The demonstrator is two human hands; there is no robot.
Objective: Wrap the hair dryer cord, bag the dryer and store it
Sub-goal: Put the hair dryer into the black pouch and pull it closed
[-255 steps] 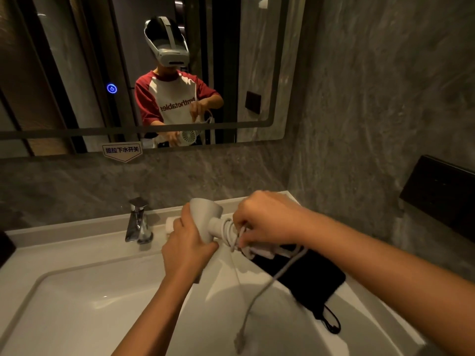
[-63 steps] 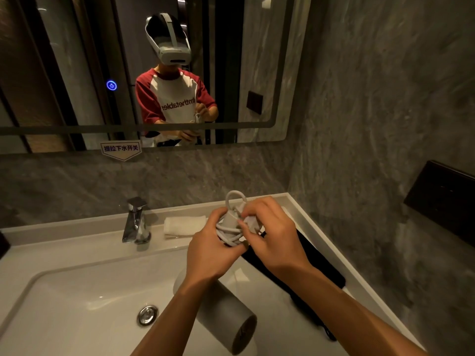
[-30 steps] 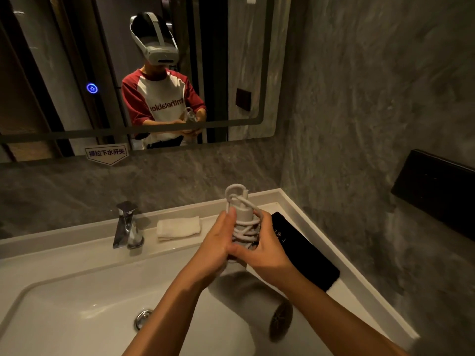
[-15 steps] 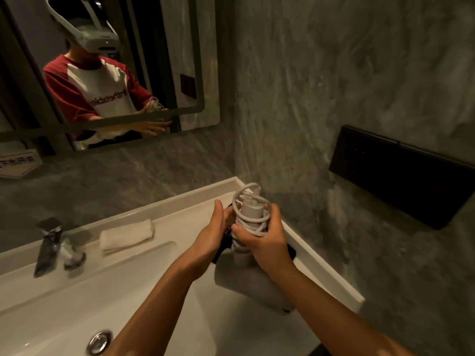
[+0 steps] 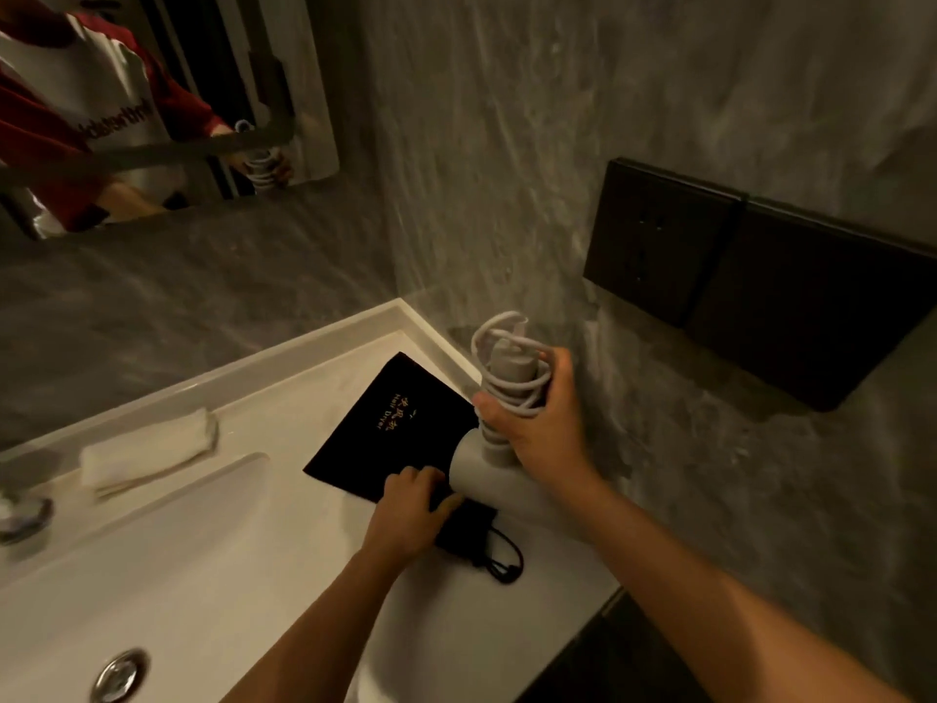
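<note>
My right hand (image 5: 540,423) grips the handle of the pale grey hair dryer (image 5: 499,482), handle up, barrel pointing down toward me. The white cord (image 5: 507,378) is coiled around the handle, with a loop sticking out at its top. A black drawstring bag (image 5: 393,423) with gold lettering lies flat on the white counter beside the basin. My left hand (image 5: 410,509) rests on the bag's near end, fingers curled onto the fabric by its opening. The bag's drawstring (image 5: 499,558) trails toward me.
A white basin (image 5: 167,565) with a metal drain (image 5: 119,679) lies to the left. A folded white towel (image 5: 147,456) sits on the counter (image 5: 284,393) behind it, a faucet (image 5: 23,515) at far left. A black wall socket panel (image 5: 750,281) hangs on the right wall. A mirror (image 5: 152,83) is above.
My left hand let go of the dryer and dropped onto the black bag. My right hand now holds the wrapped dryer alone, further right. The view turned right and down.
</note>
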